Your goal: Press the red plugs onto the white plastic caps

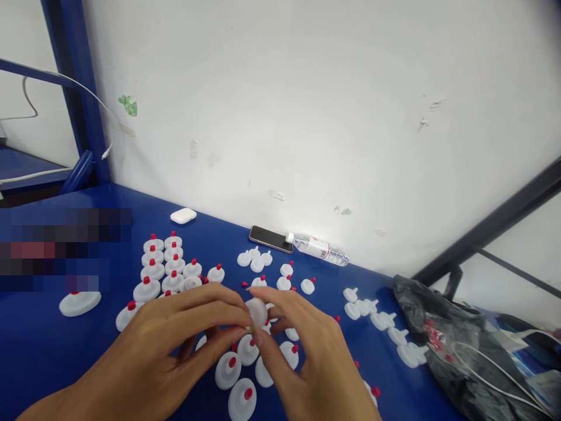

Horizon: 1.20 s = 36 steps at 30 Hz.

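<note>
Between the fingertips of both hands is a white round plastic nozzle lid (257, 311), held above the blue surface. My left hand (184, 339) pinches it from the left with thumb and fingers. From the other side my right hand (313, 351) grips its edge, the thumb in front. Whether this lid has a red tip cannot be seen, as fingers cover part of it. Beneath the hands stand several similar lids with red tips, among them a white lid (242, 400) close to me. Some of these are partly hidden by my fingers.
Rows of red-tipped lids (152, 270) stand at left. Untipped lids (257, 264) lie at the back and more untipped lids (398, 335) at right. Along the wall are a white case (183, 216), a phone (270, 239) and a water bottle (319, 248). A dark plastic bag (460, 374) holds red pieces.
</note>
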### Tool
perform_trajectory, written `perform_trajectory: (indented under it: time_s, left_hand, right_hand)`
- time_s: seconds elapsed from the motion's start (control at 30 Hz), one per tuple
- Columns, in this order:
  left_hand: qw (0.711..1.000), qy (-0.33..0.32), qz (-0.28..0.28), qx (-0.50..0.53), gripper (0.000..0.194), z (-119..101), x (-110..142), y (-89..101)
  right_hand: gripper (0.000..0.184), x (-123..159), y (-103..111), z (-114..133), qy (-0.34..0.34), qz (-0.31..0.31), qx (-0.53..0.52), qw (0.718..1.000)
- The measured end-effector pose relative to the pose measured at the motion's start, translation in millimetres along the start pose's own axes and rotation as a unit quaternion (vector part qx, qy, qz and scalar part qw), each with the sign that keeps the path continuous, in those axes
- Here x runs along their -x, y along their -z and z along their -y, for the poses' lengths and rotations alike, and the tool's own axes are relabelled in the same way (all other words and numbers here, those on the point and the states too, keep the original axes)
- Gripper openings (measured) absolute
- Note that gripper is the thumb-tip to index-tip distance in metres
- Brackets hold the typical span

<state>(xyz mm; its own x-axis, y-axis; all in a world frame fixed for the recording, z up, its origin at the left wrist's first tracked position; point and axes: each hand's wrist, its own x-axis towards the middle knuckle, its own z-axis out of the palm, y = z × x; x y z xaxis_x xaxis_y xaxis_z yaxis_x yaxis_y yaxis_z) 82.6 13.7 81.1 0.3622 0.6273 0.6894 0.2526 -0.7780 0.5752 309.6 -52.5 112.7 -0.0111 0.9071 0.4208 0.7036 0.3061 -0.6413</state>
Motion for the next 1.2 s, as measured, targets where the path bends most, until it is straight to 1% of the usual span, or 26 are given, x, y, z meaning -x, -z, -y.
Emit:
perform_trajectory:
  time_s: [0.1, 0.2, 0.3, 0.37, 0.4, 0.5, 0.6, 0.73, 0.87, 0.97, 1.07, 1.2]
  left_hand:
    - [0.999, -0.040, -0.014, -0.008, 0.021, -3, -2, 0.2]
    - [0.998, -0.056, -0.025, -0.001, 0.019, -6, 0, -2.9]
    - [0.998, -0.028, -0.056, 0.005, 0.026, -10, 3, -6.0]
    - [0.996, 0.004, -0.082, -0.023, 0.028, -12, 4, -6.7]
    - [0.995, 0.017, -0.084, -0.044, 0.029, -13, 5, -6.6]
    - [0.991, 0.039, -0.059, -0.112, 0.037, -12, 9, -6.2]
    - [0.984, 0.021, -0.047, -0.170, 0.045, -7, 15, -6.4]
    - [0.986, -0.014, -0.043, -0.160, 0.046, 1, 19, -7.2]
    - [0.989, -0.010, -0.042, -0.144, 0.046, 6, 23, -8.8]
    - [0.990, -0.003, -0.038, -0.139, 0.046, 7, 28, -9.4]
    - [0.988, -0.004, -0.044, -0.145, 0.044, 6, 30, -8.7]
    - [0.986, -0.044, -0.054, -0.151, 0.040, -1, 20, -6.0]
  right_hand:
    - [0.053, 7, -8, 13, -0.035, -0.048, -0.047, 0.997]
    - [0.057, 12, -12, 23, -0.046, -0.052, -0.074, 0.995]
    - [0.066, 12, -12, 26, -0.033, -0.039, -0.070, 0.996]
    - [0.070, 11, -14, 24, -0.028, -0.038, -0.070, 0.996]
    - [0.070, 10, -15, 22, -0.029, -0.039, -0.075, 0.996]
    - [0.070, 9, -19, 16, -0.030, -0.041, -0.094, 0.994]
    - [0.070, 8, -18, 16, -0.027, -0.039, -0.099, 0.994]
    - [0.060, 6, -12, 21, -0.048, -0.021, -0.099, 0.994]
    - [0.049, 3, -9, 24, -0.064, -0.014, -0.102, 0.993]
    - [0.044, 2, -9, 22, -0.051, -0.016, -0.091, 0.994]
    - [0.046, 1, -11, 19, -0.017, -0.033, -0.076, 0.996]
    - [0.046, -3, -17, 12, 0.037, -0.055, -0.082, 0.994]
